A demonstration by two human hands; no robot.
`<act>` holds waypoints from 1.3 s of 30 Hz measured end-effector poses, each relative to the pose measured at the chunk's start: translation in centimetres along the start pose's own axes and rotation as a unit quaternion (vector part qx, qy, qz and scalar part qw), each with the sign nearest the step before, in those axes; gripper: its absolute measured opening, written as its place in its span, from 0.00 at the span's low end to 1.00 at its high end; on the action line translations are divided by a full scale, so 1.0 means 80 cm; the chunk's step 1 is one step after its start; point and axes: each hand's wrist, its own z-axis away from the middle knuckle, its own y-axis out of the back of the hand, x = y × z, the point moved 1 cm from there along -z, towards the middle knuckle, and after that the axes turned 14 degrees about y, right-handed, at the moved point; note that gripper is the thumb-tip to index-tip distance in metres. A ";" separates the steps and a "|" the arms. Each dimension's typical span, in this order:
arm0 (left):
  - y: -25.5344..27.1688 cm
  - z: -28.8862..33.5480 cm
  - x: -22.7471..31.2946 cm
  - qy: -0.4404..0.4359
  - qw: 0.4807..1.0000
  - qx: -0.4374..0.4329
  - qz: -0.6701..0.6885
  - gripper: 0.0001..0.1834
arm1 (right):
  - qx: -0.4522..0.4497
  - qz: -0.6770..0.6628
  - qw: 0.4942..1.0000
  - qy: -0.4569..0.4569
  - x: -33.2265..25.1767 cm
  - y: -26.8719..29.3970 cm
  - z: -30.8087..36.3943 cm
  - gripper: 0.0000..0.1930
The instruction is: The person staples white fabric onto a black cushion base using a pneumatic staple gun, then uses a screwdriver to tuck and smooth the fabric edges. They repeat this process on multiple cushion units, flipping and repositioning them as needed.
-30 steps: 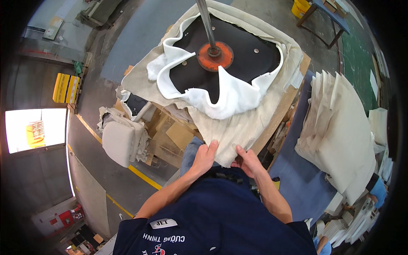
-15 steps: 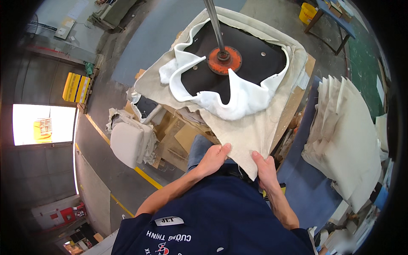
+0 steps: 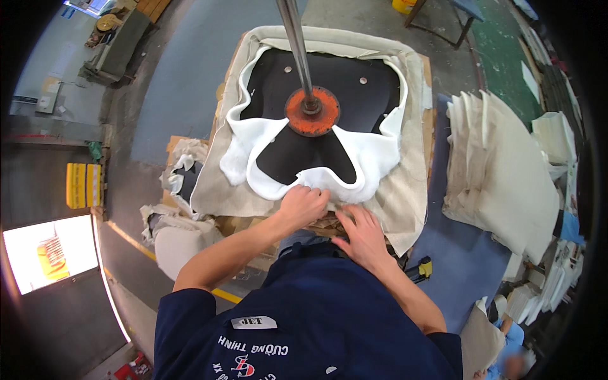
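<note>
An upholstered seat lies upside down, its beige fabric point(image 3: 405, 196) loose around a white padding layer point(image 3: 377, 161) and a black base panel point(image 3: 304, 157). A round orange-red press disc point(image 3: 329, 114) on a metal rod point(image 3: 292, 41) bears on the panel's middle. At the near edge my left hand point(image 3: 305, 206) is closed, pinching the beige fabric beside the padding. Just to its right, my right hand point(image 3: 365, 235) has its fingers spread and its fingertips at the fabric edge. A fabric corner hangs down to the right of that hand.
Stacked beige fabric pieces point(image 3: 497, 171) stand on a blue surface point(image 3: 465, 272) at right, near a black and yellow tool point(image 3: 420, 270). Padded seats point(image 3: 183, 244) lie low at left. A person in blue point(image 3: 510, 339) is at lower right. A yellow block point(image 3: 83, 185) sits far left.
Both hands have let go of the hanging corner and moved up to the middle of the near edge. The left has taken hold of fabric there. The seat appears turned slightly.
</note>
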 end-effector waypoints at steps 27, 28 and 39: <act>0.050 0.105 -0.033 0.138 0.988 0.047 0.055 0.32 | -0.037 -0.013 0.997 0.063 0.008 0.014 -0.037 0.18; 0.042 0.105 -0.030 0.137 0.987 0.074 0.036 0.32 | -0.048 -0.021 0.996 0.078 -0.006 0.005 -0.048 0.20; 0.013 0.032 -0.050 0.025 0.994 0.104 -0.037 0.05 | -0.071 0.057 0.994 0.060 0.024 -0.070 -0.064 0.17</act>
